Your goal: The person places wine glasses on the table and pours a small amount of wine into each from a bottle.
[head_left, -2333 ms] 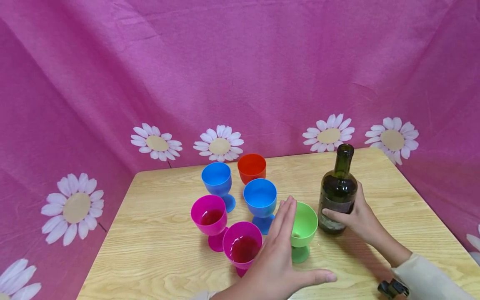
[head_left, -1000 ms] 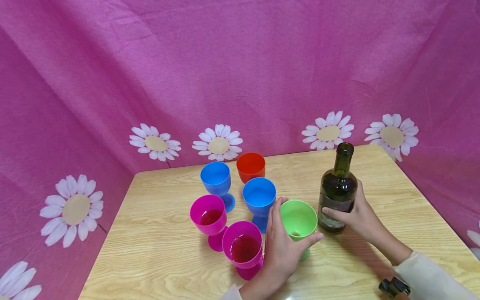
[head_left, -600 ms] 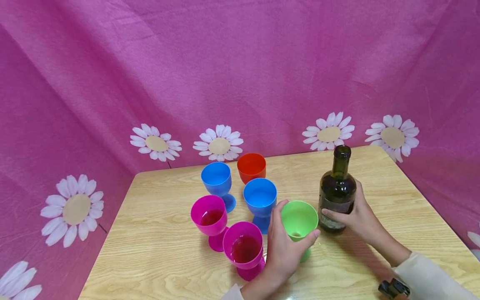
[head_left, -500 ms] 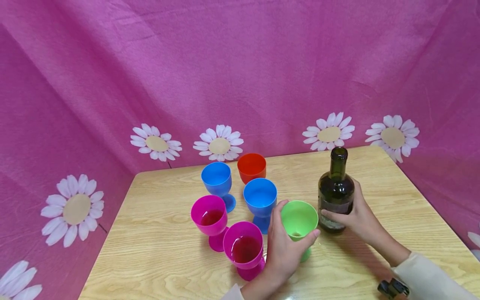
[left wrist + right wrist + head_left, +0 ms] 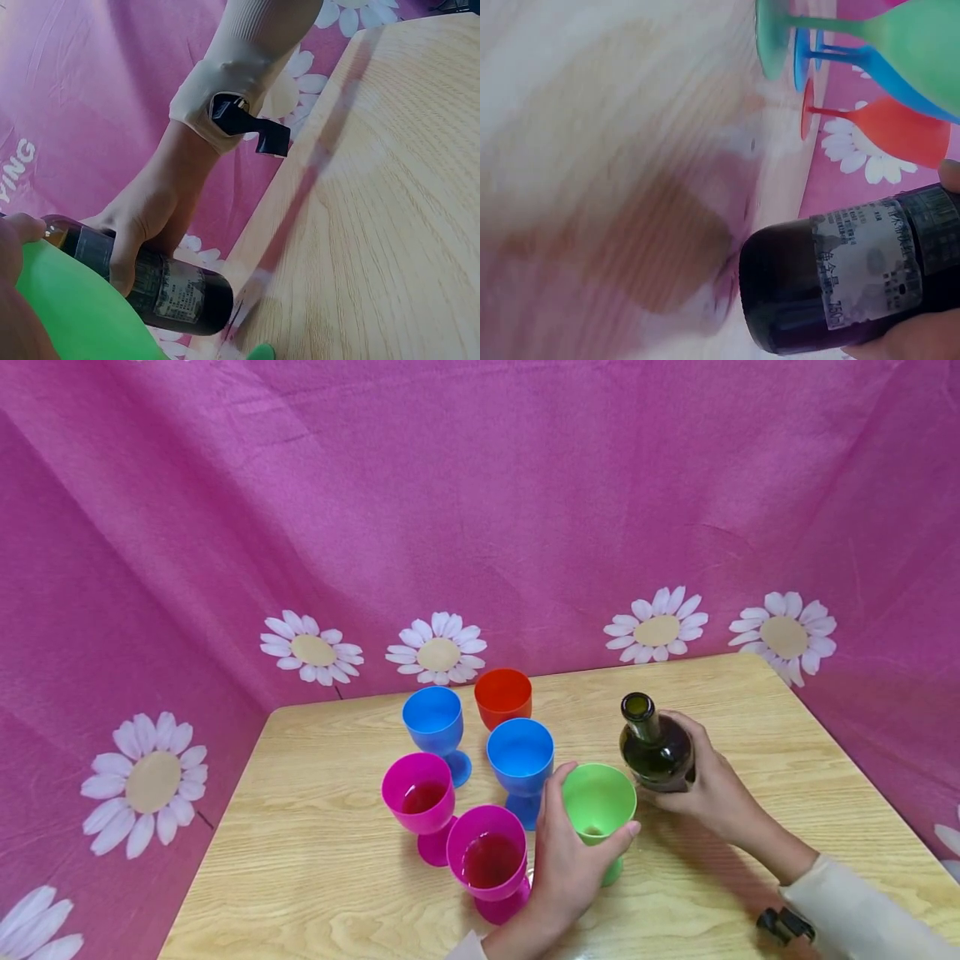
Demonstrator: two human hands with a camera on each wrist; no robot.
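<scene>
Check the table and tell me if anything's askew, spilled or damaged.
Only the bottle is askew, tilted off upright; the right hand grips it, so that is probably deliberate. All six goblets stand upright, and I see no clear spill or damage.

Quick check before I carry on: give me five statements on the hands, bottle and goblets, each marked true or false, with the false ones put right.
1. The right hand grips the bottle. True.
2. The left hand is holding nothing. False: it grips the green goblet.
3. The near pink goblet and the far pink goblet both hold red liquid. True.
4. The bottle is upright. False: it is tilted.
5. The red goblet stands farther off than the near pink goblet. True.
</scene>
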